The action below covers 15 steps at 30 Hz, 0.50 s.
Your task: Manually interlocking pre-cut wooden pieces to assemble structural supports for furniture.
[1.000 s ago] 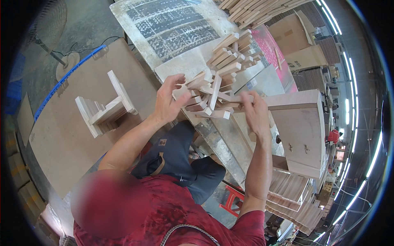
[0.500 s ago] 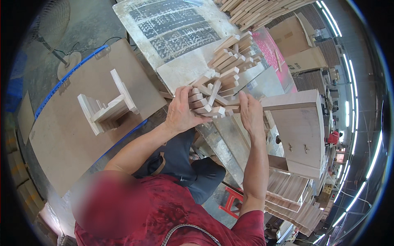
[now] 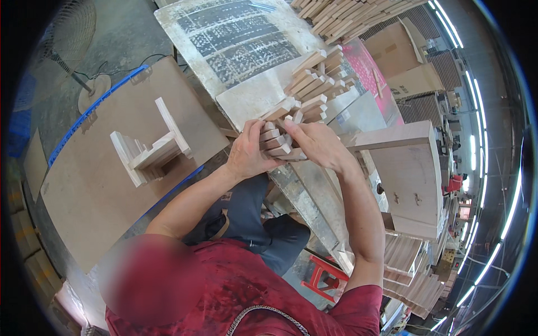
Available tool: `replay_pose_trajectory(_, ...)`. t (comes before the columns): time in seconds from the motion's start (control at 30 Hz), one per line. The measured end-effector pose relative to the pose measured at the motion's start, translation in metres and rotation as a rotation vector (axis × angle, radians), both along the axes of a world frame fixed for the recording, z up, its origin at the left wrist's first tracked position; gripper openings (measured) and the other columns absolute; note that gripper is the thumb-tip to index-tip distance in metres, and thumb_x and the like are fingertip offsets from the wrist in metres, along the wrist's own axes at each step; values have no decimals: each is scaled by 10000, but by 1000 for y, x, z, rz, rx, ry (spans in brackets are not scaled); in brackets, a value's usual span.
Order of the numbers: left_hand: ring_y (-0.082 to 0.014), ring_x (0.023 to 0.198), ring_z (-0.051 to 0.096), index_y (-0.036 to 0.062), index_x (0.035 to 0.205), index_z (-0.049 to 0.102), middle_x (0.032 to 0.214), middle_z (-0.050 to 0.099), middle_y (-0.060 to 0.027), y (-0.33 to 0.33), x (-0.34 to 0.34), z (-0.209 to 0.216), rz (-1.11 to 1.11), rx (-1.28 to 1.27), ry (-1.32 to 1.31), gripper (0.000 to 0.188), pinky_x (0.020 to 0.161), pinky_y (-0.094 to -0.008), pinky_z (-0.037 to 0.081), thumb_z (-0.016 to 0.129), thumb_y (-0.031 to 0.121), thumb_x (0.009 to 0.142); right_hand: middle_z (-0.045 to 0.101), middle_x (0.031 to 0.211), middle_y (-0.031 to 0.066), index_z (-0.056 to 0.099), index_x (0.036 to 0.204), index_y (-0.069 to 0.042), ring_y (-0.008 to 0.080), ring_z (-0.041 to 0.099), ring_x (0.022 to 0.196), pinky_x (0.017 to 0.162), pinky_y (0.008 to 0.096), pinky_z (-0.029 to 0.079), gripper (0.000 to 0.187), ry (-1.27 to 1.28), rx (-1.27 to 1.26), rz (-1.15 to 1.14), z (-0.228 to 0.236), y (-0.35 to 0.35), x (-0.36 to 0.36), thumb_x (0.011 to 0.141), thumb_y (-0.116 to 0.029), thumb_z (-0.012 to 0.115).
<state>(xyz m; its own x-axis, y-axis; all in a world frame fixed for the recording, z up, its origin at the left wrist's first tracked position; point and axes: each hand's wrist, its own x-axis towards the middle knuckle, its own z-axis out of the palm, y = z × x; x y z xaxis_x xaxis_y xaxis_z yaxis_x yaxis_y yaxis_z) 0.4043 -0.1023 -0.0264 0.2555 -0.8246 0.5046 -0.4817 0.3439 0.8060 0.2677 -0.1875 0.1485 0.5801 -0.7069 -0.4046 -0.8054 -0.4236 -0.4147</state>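
Note:
Over the near edge of the workbench, my left hand (image 3: 247, 151) is closed round the left side of a bundle of square wooden sticks (image 3: 273, 140), their pale cut ends facing me. My right hand (image 3: 320, 143) grips the bundle from the right, its thumb laid along the upper sticks and its other fingers partly hidden. Just beyond the hands, more wooden sticks (image 3: 314, 78) lie in a loose, criss-crossed heap on the bench.
To the left, an H-shaped stack of wooden parts (image 3: 151, 151) stands on a brown board (image 3: 84, 207) with a blue edge. A pale wooden cabinet-like piece (image 3: 406, 179) is on the right. A red stool (image 3: 322, 280) sits below the bench, and a fan (image 3: 70, 67) stands far left.
My right hand has moved left and inward from the bundle's right side, its thumb now over the sticks. The crossed sticks at the bundle have been drawn together. The left hand has stayed in place.

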Motion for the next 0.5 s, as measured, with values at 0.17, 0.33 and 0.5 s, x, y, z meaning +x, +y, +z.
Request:
replay_pose_trajectory(0.17, -393, 1038, 660, -36, 1343, 462, 1240, 547, -209, 1, 4, -5, 7, -35, -16, 1033, 868, -457, 581, 998, 372, 559, 699, 830, 276, 750, 993, 9, 453, 689, 875, 805, 483, 517, 716, -22, 38, -39, 5, 1, 5, 1064, -595, 372)
replay_pose_trajectory(0.33, -415, 1041, 656, -22, 1361, 446, 1252, 540, -204, 1, 1, -5, -37, 63, -53, 979, 841, -468, 581, 969, 317, 606, 701, 908, 282, 711, 1051, 29, 462, 680, 907, 804, 502, 519, 458, -293, -102, -78, -17, 40, 13, 1051, -390, 526)
replay_pose_trajectory(0.5, -424, 1067, 642, -19, 1396, 400, 1296, 514, -220, -2, 2, -10, -68, 2, -71, 1000, 858, -486, 572, 947, 273, 611, 696, 915, 292, 683, 1035, 58, 470, 676, 895, 801, 500, 519, 408, -348, -279, -164, -52, 48, 13, 1037, -332, 564)
